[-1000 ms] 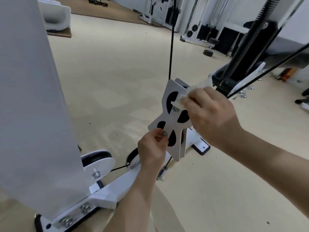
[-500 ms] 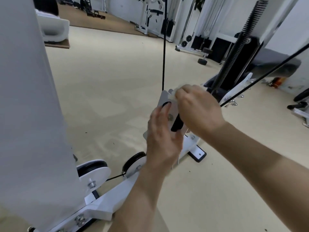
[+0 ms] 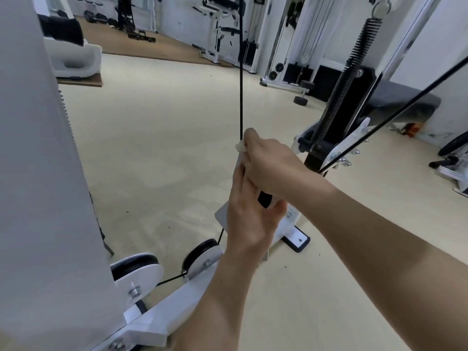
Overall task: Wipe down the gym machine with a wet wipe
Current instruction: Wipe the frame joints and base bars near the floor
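Our right hand [image 3: 273,171] curls its fingers round the wet wipe [image 3: 240,148] and presses it to the top of the white pulley plate [image 3: 223,214], just where the vertical black cable [image 3: 241,77] comes down. Our left hand [image 3: 249,221] clasps the plate lower down, fingers flat along its left face and thumb hooked over the near edge. The hands hide most of the plate; only a lower corner and a dark cut-out show. Below sit two floor pulleys [image 3: 202,252] on the white base frame [image 3: 162,323]. A broad white column [image 3: 38,173] fills the left, while a coil spring [image 3: 352,72] and a slanting cable [image 3: 395,116] rise at right.
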Demonstrator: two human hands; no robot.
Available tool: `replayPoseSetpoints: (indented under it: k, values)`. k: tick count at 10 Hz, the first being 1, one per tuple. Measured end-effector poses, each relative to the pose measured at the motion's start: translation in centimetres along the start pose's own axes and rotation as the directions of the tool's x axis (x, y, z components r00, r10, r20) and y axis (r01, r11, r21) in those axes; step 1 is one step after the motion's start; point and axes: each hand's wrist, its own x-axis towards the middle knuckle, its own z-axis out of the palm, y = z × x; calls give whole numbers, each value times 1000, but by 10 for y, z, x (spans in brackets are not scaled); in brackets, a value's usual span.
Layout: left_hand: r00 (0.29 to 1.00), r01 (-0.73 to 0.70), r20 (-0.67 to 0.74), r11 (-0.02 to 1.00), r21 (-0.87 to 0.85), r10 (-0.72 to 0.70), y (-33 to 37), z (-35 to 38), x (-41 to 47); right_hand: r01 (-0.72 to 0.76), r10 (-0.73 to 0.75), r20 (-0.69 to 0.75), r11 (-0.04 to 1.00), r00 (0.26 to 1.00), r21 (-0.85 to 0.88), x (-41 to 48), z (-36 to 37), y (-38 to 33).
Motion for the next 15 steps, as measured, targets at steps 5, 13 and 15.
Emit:
replayPoseSetpoints:
  k: [5,13,15]
  values:
    - [973,205,156,954,-221,-173,-11,-12,5,135,-206,-508,976,837,-174,-101,5,22]
    - [830,544,3,809,-221,-558,-67,-11,-50,-20,142,-319,933,937,358,-141,168,77]
    - [809,575,56,769,-280,-585,-72,-10,-60,-311,579,-190,653,793,691,-115,162,52]
